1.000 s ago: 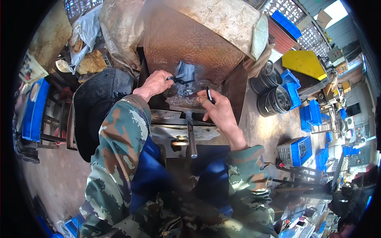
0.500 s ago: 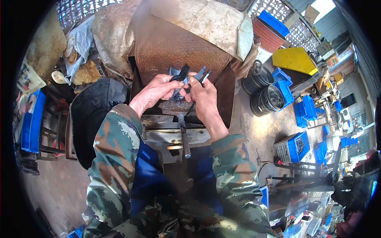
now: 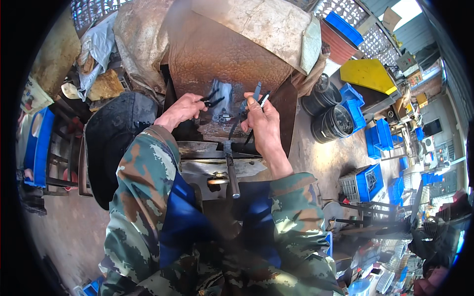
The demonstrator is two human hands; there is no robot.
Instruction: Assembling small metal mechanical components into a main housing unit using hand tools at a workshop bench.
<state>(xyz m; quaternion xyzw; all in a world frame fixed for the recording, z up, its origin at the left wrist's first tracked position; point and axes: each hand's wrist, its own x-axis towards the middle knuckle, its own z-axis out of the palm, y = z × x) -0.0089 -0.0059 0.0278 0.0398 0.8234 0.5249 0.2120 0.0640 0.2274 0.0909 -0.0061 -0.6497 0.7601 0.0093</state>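
My left hand (image 3: 185, 109) is closed around a small dark piece with two thin prongs (image 3: 213, 102), whose exact kind I cannot make out. My right hand (image 3: 264, 123) pinches a flat grey blade-like piece (image 3: 257, 91) that points up and away. A slim dark tool with a pale striped edge (image 3: 265, 99) also sticks out of its fingers. Between the hands, a pale grey shiny strip (image 3: 223, 96) lies against the brown work box. Below it, a metal rod (image 3: 232, 176) juts toward me beside a brass-coloured ring (image 3: 217, 181).
A brown textured sheet (image 3: 222, 54) rises behind the hands, with a pale sack (image 3: 266, 24) over it. Left stands a black bin-like shape (image 3: 116, 133). Right are black buckets (image 3: 332, 126), blue crates (image 3: 370, 181) and a yellow panel (image 3: 368, 77).
My hands have drawn apart, the left going left with the dark pronged piece, the right slightly right with the grey piece. The pale strip between them is now uncovered.
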